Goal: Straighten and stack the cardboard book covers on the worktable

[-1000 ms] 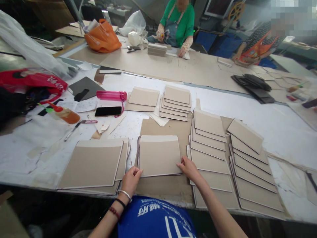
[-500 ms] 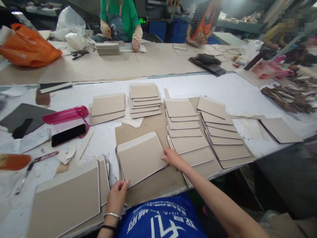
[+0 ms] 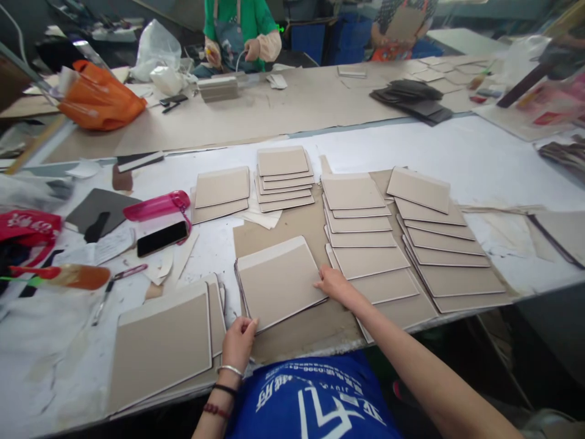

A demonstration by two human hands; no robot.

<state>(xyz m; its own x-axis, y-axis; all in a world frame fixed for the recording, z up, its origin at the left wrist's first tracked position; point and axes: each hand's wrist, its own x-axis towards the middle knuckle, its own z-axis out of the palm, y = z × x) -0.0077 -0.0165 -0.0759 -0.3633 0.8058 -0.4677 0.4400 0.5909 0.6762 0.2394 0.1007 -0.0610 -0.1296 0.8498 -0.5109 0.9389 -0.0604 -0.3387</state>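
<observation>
A small stack of beige rectangular panels point(image 3: 278, 283), with dark edges and a paler strip along the top, lies in front of me. My left hand point(image 3: 242, 338) pinches the stack's lower left corner between thumb and fingers. At its right edge, my right hand point(image 3: 333, 283) has its fingers closed on the side. How many panels each hand grips cannot be made out. Left of my left hand lies a pile of larger beige panels point(image 3: 162, 347). Right of my right hand, a column of overlapping beige panels point(image 3: 361, 228) runs away from me.
Further right is another overlapping column point(image 3: 445, 256); two smaller piles point(image 3: 222, 186) lie behind. A phone point(image 3: 162, 238), pink case point(image 3: 158, 206), pen point(image 3: 104, 302) and glue-like bottle point(image 3: 82, 276) are at left. Across the table are two co-workers point(image 3: 240, 36), an orange bag point(image 3: 98, 97) and dark pieces point(image 3: 411, 97).
The view has turned left, so things sit further right. Both my hands keep their places on the stack. The green-clad co-worker's hand has risen from the table.
</observation>
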